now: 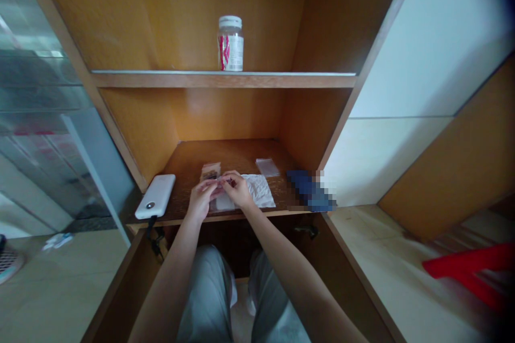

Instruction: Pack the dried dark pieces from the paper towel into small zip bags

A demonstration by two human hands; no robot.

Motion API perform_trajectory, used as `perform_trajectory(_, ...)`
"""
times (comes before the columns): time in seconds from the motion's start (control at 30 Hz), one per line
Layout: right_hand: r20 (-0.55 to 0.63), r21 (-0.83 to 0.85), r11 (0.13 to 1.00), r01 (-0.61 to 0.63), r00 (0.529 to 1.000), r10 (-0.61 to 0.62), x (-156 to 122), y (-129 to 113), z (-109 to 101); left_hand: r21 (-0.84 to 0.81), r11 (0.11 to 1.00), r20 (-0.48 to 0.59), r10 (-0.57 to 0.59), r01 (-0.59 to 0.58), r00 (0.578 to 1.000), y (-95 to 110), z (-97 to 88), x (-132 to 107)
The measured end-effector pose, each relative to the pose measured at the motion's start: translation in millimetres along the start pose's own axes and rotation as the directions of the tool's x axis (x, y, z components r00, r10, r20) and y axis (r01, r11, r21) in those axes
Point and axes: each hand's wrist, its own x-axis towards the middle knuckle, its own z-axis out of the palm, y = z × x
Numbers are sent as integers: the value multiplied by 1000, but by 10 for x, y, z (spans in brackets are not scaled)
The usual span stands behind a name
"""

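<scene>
A wooden cabinet (225,10) stands in front of the person, its compartment split by an upper shelf (221,80). Grey trousers (205,295) show below it, and a red stool (470,270) sits on the floor at the right edge. The lower shelf (229,155) carries most of the items.

Both forearms reach forward onto this lower shelf, and the hands are close together, almost touching. The left hand (200,198) and the right hand (238,190) are both narrowly closed, with their fingertips (228,177) pinching a small dark object (223,179) between them. It is too small to identify. Both hands are just above a sheet of white paper (259,191), which lies crumpled on the shelf, and the heel of the left hand is near its lower corner.

A white power bank (155,196) lies left of the hands near the shelf's front edge, with a black cable (152,230) hanging down from it. A blurred blue item (309,190) lies to the right. Behind the paper is a transparent bag (267,167), and a small packet (211,171) lies just past the left hand.

On the upper shelf, a bottle (230,44) stands upright with its white lid on, and a red-and-white label wraps it. Its contents cannot be made out.
</scene>
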Motion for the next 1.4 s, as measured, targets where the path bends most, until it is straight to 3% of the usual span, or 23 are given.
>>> perform_trajectory(0.33, -56, -15, 1000, 1, 998, -2, 12, 65, 12, -11, 1000, 52, -10, 10, 999, -14, -14, 6)
perform_trajectory(0.9, -58, -4, 999, -47, 997, 47, 10, 54, 6, -51, 999, -17, -17, 16, 1000, -4, -7, 5)
perform_trajectory(1.1, -200, 142, 984, -104, 971, 131, 4, 39, 12, -68, 998, -42, -10, 7, 999, 8, -11, 5)
perform_trajectory(1.4, -149, 143, 968, -206, 963, 227, -9, 16, -21, -91, 995, 6, -41, 41, 999, -12, -45, 33)
